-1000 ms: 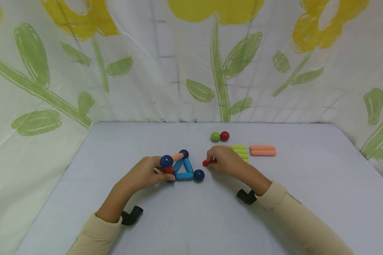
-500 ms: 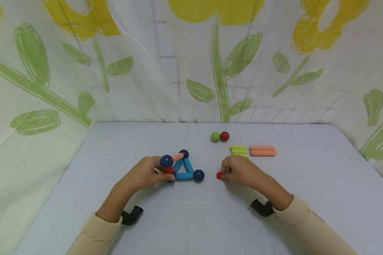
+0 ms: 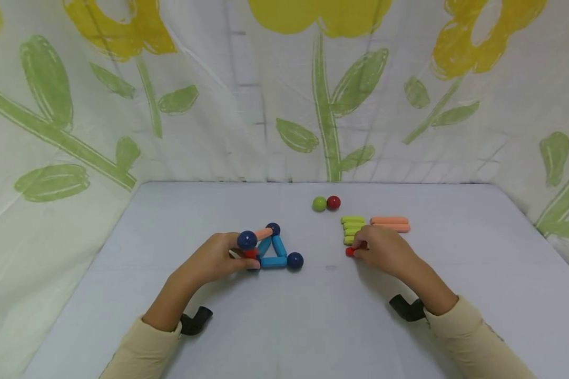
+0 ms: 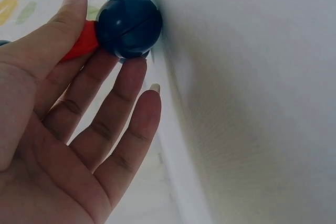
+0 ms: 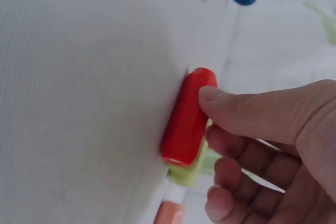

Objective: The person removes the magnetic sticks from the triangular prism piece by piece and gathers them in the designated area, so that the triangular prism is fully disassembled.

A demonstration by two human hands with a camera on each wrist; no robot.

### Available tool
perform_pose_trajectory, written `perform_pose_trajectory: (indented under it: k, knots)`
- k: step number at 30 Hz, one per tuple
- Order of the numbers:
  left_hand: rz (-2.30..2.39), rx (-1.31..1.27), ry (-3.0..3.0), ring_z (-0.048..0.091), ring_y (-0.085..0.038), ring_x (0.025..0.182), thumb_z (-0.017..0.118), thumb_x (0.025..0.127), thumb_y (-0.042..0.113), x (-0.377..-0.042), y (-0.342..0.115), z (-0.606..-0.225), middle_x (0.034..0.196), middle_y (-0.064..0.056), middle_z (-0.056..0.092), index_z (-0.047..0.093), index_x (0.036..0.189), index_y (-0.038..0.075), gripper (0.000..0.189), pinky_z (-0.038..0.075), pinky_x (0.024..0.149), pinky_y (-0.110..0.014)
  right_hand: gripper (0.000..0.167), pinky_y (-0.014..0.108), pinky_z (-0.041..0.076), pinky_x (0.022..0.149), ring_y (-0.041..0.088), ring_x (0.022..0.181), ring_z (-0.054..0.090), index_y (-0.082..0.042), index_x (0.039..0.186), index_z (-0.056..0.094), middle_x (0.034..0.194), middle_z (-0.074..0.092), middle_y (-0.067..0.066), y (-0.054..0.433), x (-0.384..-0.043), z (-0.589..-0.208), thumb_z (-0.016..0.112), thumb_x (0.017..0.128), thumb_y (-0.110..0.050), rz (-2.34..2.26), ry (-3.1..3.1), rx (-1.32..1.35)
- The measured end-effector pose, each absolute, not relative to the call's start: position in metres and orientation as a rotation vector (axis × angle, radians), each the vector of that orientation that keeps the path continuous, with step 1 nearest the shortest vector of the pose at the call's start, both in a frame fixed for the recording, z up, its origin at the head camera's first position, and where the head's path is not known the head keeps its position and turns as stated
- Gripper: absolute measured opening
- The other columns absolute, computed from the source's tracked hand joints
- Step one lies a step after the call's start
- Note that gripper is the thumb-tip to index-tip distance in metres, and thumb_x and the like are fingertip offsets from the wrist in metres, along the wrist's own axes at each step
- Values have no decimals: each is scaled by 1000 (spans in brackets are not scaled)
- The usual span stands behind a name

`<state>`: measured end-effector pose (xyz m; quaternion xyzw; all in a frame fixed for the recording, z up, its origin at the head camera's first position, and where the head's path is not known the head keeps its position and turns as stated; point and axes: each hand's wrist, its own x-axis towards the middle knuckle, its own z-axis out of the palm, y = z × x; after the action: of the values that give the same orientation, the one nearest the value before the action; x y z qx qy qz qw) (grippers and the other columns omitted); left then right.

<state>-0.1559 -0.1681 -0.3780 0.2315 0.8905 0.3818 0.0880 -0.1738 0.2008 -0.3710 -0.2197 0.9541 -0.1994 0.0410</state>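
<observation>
My left hand (image 3: 220,258) holds an upright red rod (image 4: 84,41) that links a raised navy ball (image 3: 247,240) to a lower navy ball (image 4: 129,25) at the left corner of a triangle frame. Blue rods (image 3: 274,262) form the triangle on the table, with navy balls (image 3: 295,260) at its corners. From the raised ball a peach rod (image 3: 264,233) slopes to the far corner. Over on the right, my right hand (image 3: 384,248) pinches another red rod (image 5: 189,116) between thumb and fingers, low over the table, right beside the yellow-green rods (image 3: 353,225).
Two peach rods (image 3: 390,220) lie side by side to the right of the yellow-green row. Further back, a green ball (image 3: 320,203) and a red ball (image 3: 333,202) sit together. A flower-patterned cloth (image 3: 208,126) hangs behind the table.
My right hand has carried the red rod from near the triangle frame to the right, first nearer me, then up beside the yellow-green rods. My left hand stays where it was.
</observation>
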Motion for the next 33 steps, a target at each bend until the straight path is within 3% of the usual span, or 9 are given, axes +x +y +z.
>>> perform_pose_trajectory:
  k: [12, 18, 20, 23, 25, 28, 33]
  knots:
    - [1124, 685, 2666, 68, -16, 88, 83, 84, 25, -155, -169, -377, 89, 8, 72, 73, 90, 14, 16, 52, 67, -30, 10, 29, 49, 63, 13, 72, 55, -9, 88, 74, 80, 63, -4, 185, -180, -372, 81, 83, -4, -643, 3011, -835]
    - [1131, 713, 2664, 68, -15, 87, 83, 85, 25, -155, -170, -378, 89, 8, 72, 74, 95, 11, 19, 53, 70, -30, 25, 25, 50, 64, 16, 77, 56, -8, 111, 68, 99, 64, 2, 126, -176, -350, 78, 89, -13, -831, 2894, -1096]
    - [1142, 752, 2655, 69, -14, 85, 82, 86, 23, -155, -172, -379, 89, 7, 72, 75, 107, 9, 27, 54, 71, -30, 32, 24, 50, 65, 17, 79, 57, -8, 118, 65, 106, 63, 4, 101, -173, -344, 77, 90, -14, -915, 2797, -1200]
    - [1154, 806, 2656, 68, -12, 84, 82, 86, 19, -156, -174, -379, 90, 7, 71, 73, 110, 8, 28, 56, 72, -30, 41, 22, 49, 67, 18, 80, 58, -8, 126, 61, 112, 59, 5, 66, -169, -340, 78, 89, -16, -1009, 2677, -1336]
    - [1154, 834, 2661, 68, -13, 84, 81, 87, 14, -157, -175, -379, 91, 4, 71, 73, 108, 7, 24, 56, 72, -30, 41, 21, 49, 69, 17, 80, 58, -8, 124, 61, 111, 57, 6, 47, -167, -341, 79, 88, -15, -1039, 2659, -1411]
    - [1139, 848, 2682, 67, -12, 81, 78, 87, 8, -158, -174, -379, 91, 1, 71, 72, 92, 7, 8, 55, 69, -29, 33, 22, 50, 73, 16, 84, 57, -10, 115, 63, 106, 55, 4, 29, -166, -343, 79, 87, -11, -1026, 2696, -1454]
    - [1135, 829, 2682, 64, -11, 75, 76, 86, 2, -159, -174, -377, 86, -3, 71, 71, 88, 3, 6, 52, 60, -27, 25, 24, 50, 70, 16, 81, 57, -10, 105, 59, 98, 54, 5, 18, -168, -343, 73, 84, -3, -921, 2737, -1442]
